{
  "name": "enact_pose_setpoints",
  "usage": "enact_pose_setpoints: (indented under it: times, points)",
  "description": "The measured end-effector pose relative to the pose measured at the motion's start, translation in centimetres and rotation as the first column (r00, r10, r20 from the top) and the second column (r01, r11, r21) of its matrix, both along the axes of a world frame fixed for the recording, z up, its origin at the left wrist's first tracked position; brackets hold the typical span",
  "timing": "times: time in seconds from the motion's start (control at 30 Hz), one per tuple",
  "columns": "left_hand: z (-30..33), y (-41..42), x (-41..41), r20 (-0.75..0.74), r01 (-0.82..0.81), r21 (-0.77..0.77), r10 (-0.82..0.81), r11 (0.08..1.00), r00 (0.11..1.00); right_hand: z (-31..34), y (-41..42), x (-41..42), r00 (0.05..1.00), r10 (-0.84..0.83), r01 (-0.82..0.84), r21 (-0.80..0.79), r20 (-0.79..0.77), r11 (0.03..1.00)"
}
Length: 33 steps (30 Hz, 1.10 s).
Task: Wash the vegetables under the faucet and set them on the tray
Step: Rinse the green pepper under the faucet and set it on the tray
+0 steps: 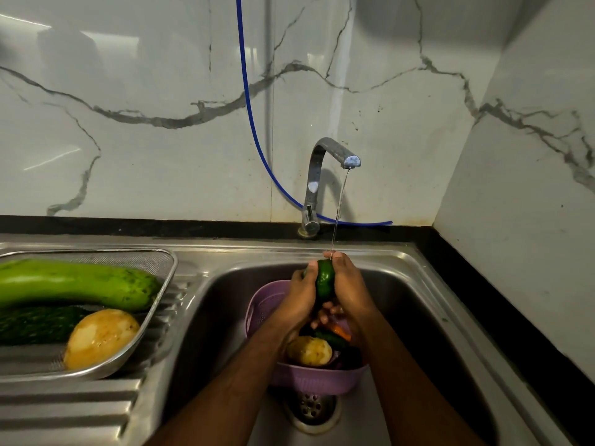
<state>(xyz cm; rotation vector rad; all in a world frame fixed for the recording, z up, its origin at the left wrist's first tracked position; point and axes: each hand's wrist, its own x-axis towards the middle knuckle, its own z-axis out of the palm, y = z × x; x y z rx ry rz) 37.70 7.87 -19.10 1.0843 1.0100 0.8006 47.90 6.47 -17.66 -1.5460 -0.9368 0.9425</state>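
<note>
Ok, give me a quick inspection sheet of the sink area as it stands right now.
Surface: steel sink with a ribbed drainboard on the left.
Job's things: water runs from the faucet onto a green vegetable; the tray holds a long pale gourd, a dark green vegetable and a potato; the purple colander holds another potato and more vegetables.
Clutter: nothing seen.
Grippers: left hand and right hand both grip the green vegetable.
Cables: blue hose down the wall.
Surroundings: marble-look wall.
</note>
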Motion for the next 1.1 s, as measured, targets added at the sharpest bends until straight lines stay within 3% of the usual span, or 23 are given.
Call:
enact_pose_setpoints:
  times: [0.07,0.13,0.27,0.37,0.47,0.6,0.67,0.73,0.9,1.0,1.1]
  points:
    - [-0.5,0.4,0.1,-0.003,-0.029,-0.002,0.029,1.0,1.0,0.4,-0.7,0.2,0.98,0.157,-0.158,0.005,-0.125,0.987]
    - [-0.8,0.5,0.2,0.002,-0.049,-0.019,0.049,0.999,0.999,0.3,-1.0,0.4,0.96,0.238,-0.245,-0.033,-0.145,0.969]
    - [-0.2,0.2,-0.1,0.118,-0.017,-0.15,0.035,0.989,0.992,-0.8,-0.3,-0.3,0.978,0.198,-0.202,-0.061,-0.065,0.977]
    - [-0.4,0.5,-0.6,0.184,0.1,-0.176,-0.067,0.979,0.981,-1.2,-0.3,0.0,0.993,0.119,-0.119,-0.024,0.013,0.993]
    - [-0.6,0.3,-0.4,0.114,0.137,-0.026,-0.133,0.99,0.985,-1.6,0.0,1.2,0.999,0.006,-0.007,-0.023,-0.034,1.0]
    - [-1.2,0.4,-0.4,-0.079,0.055,0.264,-0.035,0.963,0.996,-1.0,0.7,1.5,0.946,-0.024,-0.003,-0.084,-0.324,0.996]
    - [-1.7,0.7,-0.7,-0.227,0.044,0.423,0.059,0.905,0.972,-1.0,1.1,1.8,0.944,-0.019,-0.01,-0.087,-0.328,0.996]
    - [-2.0,0.9,-0.9,-0.285,0.064,0.483,0.088,0.873,0.955,-1.2,1.5,2.0,0.962,-0.011,-0.02,-0.11,-0.273,0.994]
    - [-2.1,0.7,-0.8,-0.191,0.063,0.38,0.012,0.923,0.981,-1.3,0.8,2.2,0.963,0.002,-0.061,-0.21,-0.269,0.976]
    - [-1.9,0.7,-0.2,-0.122,-0.024,0.275,0.06,0.961,0.991,-1.0,0.1,2.9,0.966,0.102,-0.142,-0.16,-0.238,0.977]
    - [-1.5,0.8,-0.1,0.0,-0.092,0.167,0.093,0.982,0.996,-0.3,-0.5,3.8,0.929,0.211,-0.255,-0.112,-0.303,0.96]
